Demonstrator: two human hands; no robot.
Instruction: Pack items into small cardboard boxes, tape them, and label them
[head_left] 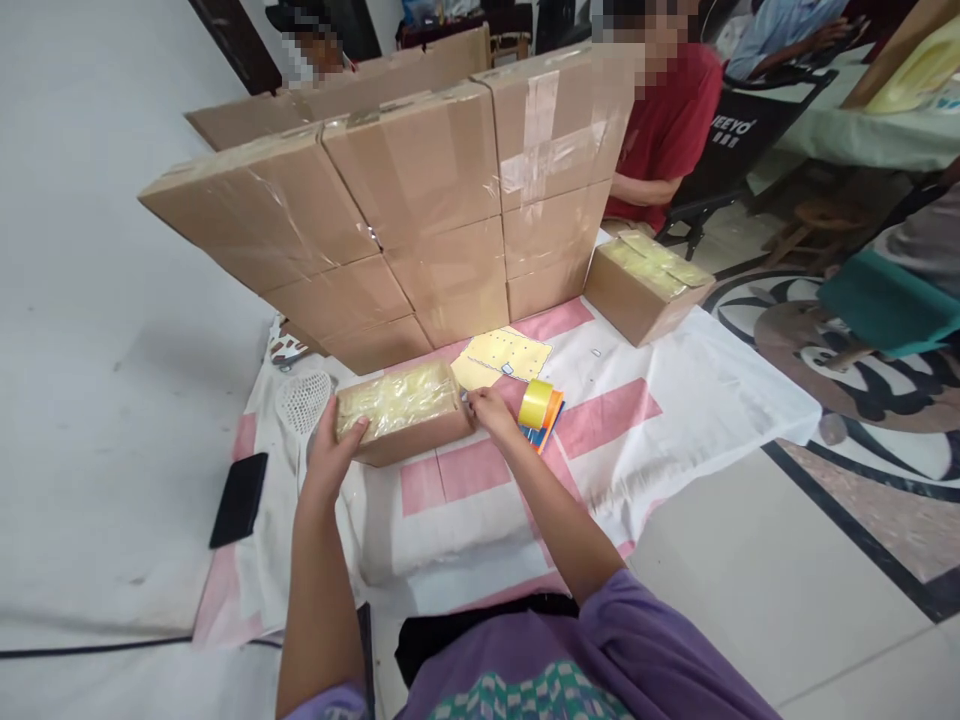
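Purple shirt (510, 660): nearest the camera, at the bottom edge, with both bare forearms reaching out from its sleeves
Small box (420, 438): brown cardboard with clear, yellowish tape across the top, lying on the pink and white cloth (622, 465) in front of the tall boxes (450, 200), between the two hands
Left hand (335, 445): holding the small box by its left end, thumb over the near top edge, fingers around the end and partly hidden
Right hand (491, 408): fingers curled in narrow at the right end of the small box; cannot tell whether they grip it or pinch something small
Weight and feel: contents are hidden, so heavy or light is a guess; the walls look fairly stiff, though thin card would probably dent under a hard squeeze
Taped top: shiny and likely slippery, a poor place for fingers alone
Best hold: both short ends, palms flat and fingers low, since plain card should grip better than tape
Tape roll (534, 405): yellow, beside the right forearm, on an orange and blue packet (557, 408)
Yellow sheet (517, 352): flat on the cloth, just beyond the right hand
Fly swatter (304, 398): white, just beside the left hand
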